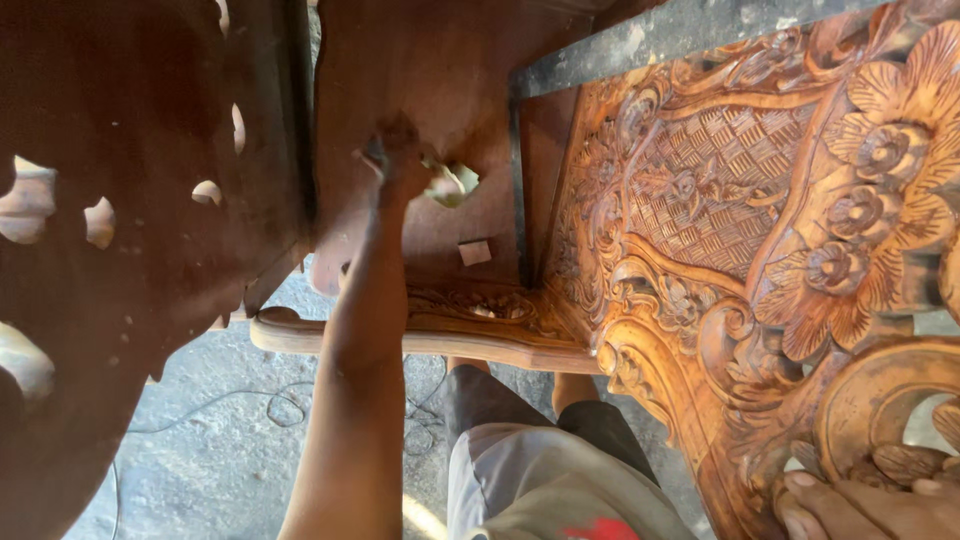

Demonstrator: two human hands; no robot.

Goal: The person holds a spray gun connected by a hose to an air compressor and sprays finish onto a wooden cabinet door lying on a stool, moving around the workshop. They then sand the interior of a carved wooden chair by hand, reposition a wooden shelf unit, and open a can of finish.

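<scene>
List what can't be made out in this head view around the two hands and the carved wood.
- Left hand: what it presses on the dark wooden panel is hidden under the hand; its grip cannot be read.
- Right hand: cut off by the bottom edge, only fingers show on the carved panel.
- Pale scraps beside the left hand: too blurred to identify.
- Thin cable on the floor: its ends run behind the arm and dark wood.

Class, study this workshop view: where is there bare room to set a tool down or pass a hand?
Bare patches: the concrete floor left of the left arm, crossed only by a thin wire, and the smooth dark panel above the left hand. Crowded: the carved floral panel, gripped by the right hand.
</scene>
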